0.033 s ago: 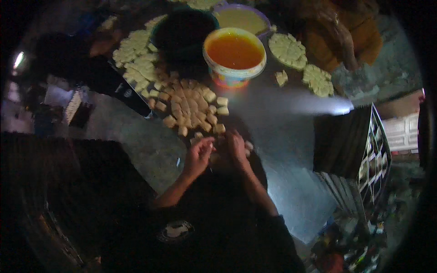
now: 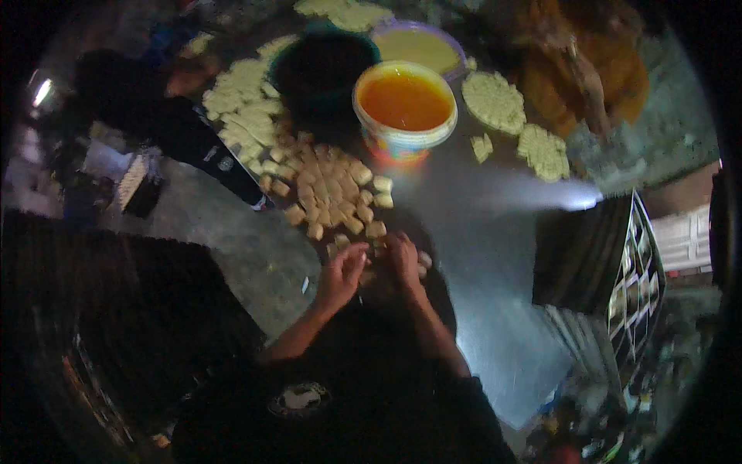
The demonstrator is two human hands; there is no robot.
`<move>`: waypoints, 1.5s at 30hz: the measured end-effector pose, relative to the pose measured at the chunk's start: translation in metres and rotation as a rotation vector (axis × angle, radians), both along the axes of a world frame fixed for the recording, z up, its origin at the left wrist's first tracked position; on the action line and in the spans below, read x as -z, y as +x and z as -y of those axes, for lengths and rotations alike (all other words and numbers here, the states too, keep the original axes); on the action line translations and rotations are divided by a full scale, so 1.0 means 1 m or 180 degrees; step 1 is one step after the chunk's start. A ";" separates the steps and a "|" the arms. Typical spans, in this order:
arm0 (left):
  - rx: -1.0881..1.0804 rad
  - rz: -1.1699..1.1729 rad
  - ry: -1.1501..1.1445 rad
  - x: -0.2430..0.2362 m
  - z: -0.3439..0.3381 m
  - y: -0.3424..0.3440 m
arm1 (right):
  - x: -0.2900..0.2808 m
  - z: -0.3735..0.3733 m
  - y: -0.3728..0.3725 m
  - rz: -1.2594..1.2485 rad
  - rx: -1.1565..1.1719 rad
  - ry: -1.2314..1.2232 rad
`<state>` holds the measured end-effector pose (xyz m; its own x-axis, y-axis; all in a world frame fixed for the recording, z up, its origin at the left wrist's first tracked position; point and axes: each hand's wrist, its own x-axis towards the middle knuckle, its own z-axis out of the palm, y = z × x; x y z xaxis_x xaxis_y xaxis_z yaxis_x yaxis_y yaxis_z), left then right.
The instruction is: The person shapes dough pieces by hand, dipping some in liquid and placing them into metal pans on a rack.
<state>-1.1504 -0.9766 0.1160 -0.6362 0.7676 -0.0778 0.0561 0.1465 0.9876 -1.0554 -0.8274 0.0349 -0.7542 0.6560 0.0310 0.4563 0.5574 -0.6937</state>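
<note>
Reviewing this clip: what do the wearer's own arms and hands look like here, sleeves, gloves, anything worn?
Both hands are bare, no gloves: left hand, right hand. The forearms are uncovered too; the dark, apparently black top ends in short sleeves near the elbows. The top has a pale round emblem on the chest. The light is too dim to tell rings, a watch or bracelets.

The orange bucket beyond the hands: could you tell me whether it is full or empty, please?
Nearly full: the orange bucket stands upright, with orange liquid reaching close to its rim.
</note>
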 end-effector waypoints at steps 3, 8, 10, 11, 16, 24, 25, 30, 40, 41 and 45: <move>-0.0051 -0.0311 0.0109 -0.028 -0.003 0.014 | -0.073 0.009 0.015 -0.1111 0.0698 -0.1792; -0.0276 -0.0355 0.0676 -0.096 -0.013 0.041 | -0.181 0.012 0.052 -0.1691 -0.0247 -0.1968; -0.0332 -0.0268 0.0769 -0.096 -0.014 0.047 | -0.192 0.010 0.053 -0.2121 -0.0462 -0.1571; -0.0378 -0.0240 0.0792 -0.099 -0.015 0.049 | -0.207 0.013 0.052 -0.2417 -0.0482 -0.1687; -0.0535 -0.1157 0.1725 -0.131 -0.029 0.038 | -0.217 0.009 0.043 -0.2754 -0.0368 -0.2126; 0.0563 -0.0193 0.3208 -0.129 -0.052 -0.049 | -0.255 0.031 -0.051 -0.2804 -0.0967 -0.2517; 0.0421 0.0101 0.3518 -0.130 -0.058 -0.058 | -0.267 0.034 -0.065 -0.2464 -0.0837 -0.2544; -0.0091 0.1349 0.3742 -0.103 -0.076 -0.112 | -0.261 0.020 -0.149 -0.2095 -0.0826 -0.2355; -0.1231 0.1293 0.1346 -0.043 -0.070 -0.210 | -0.217 -0.128 -0.347 -0.0428 -0.1507 0.0756; -0.1095 0.1390 0.1276 -0.044 -0.069 -0.213 | -0.212 -0.139 -0.359 -0.0189 -0.1532 0.1079; -0.0845 0.1776 0.1186 -0.025 -0.065 -0.226 | -0.151 -0.192 -0.376 -0.0055 -0.2261 0.1962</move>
